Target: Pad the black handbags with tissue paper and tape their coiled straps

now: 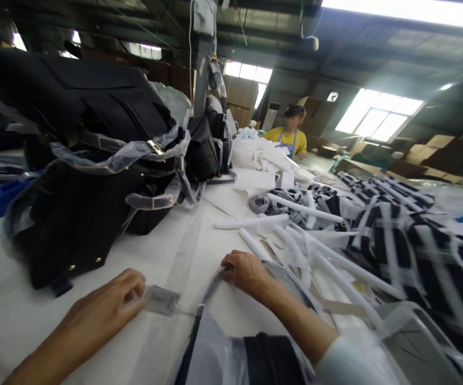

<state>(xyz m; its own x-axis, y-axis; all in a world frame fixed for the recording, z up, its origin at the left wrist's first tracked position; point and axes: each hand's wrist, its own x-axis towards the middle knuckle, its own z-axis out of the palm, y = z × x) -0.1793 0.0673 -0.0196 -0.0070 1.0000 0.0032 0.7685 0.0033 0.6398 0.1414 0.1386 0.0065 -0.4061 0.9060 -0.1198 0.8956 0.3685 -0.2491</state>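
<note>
My left hand [113, 302] is closed at the end of a small grey rectangular tag [161, 300], which looks filmy, perhaps plastic-wrapped. A thin cord seems to run from the tag toward a black bag [271, 358] at the bottom edge, partly covered with clear film. The fingers of my right hand [244, 271] pinch the bag's film-wrapped strap [212, 286] near the top of its loop. Much of this bag lies below the picture and behind my right forearm.
Black bags with film-wrapped handles [95, 214] are piled at left. White rolled tubes [255, 222], coiled grey straps [259, 203] and more black bags with white strips [392, 240] cover the table's right. Beyond them, a person [291, 136] in yellow stands near a heap of white sheets.
</note>
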